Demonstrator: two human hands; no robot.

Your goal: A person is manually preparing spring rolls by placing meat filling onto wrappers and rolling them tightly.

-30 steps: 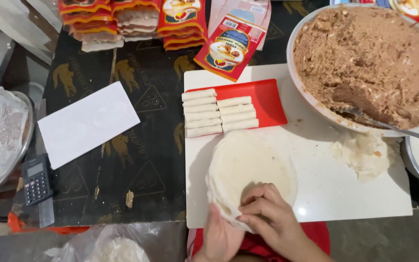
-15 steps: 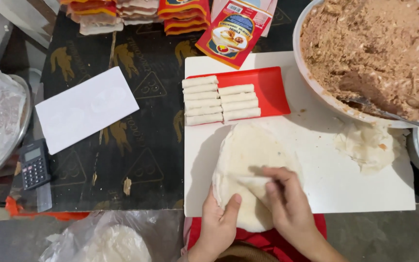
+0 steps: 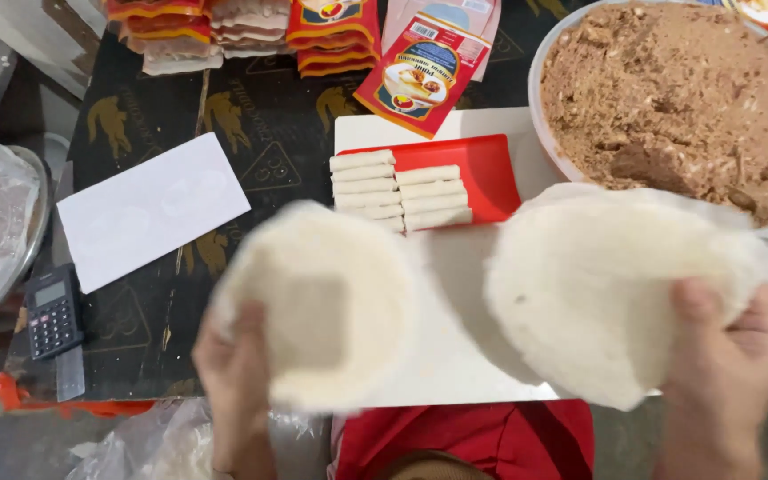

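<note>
left hand (image 3: 235, 382) pinching round wrapper stack (image 3: 317, 302) by near edge, thumb on top. right hand (image 3: 726, 356) pinching single thin wrapper (image 3: 606, 284) by near right edge. both raised over white board (image 3: 455, 356), apart side by side, no long axis, each spreading away from its grip. beyond: rolls (image 3: 397, 188) on red tray (image 3: 486, 164); filling bowl (image 3: 677, 84) far right, nearer right hand.
</note>
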